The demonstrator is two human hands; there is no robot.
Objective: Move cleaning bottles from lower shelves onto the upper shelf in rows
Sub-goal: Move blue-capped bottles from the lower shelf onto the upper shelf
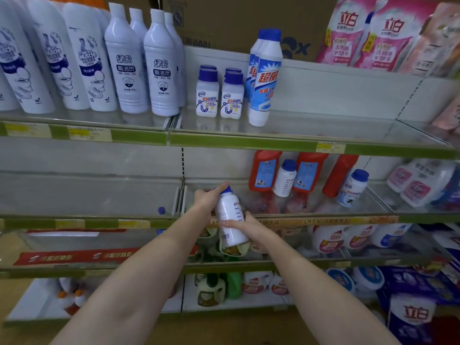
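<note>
The upper shelf (298, 143) carries rows of bottles; the leftmost are cut off. In front of the middle shelf (323, 219), a small bottle (230, 220) tilts between both hands: left hand (207, 199) grips its cap end, right hand (242, 224) clasps its body, hiding the label's edge.

The left hand (207, 199) hides part of the held bottle's (230, 217) cap.

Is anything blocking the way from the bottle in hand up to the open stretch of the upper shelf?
Nothing visible does. Both the left hand and right hand hold the white bottle in front of the shelving. The upper shelf lies bare to the right of the tall blue-capped bottle, with open space above the green front rail.
</note>
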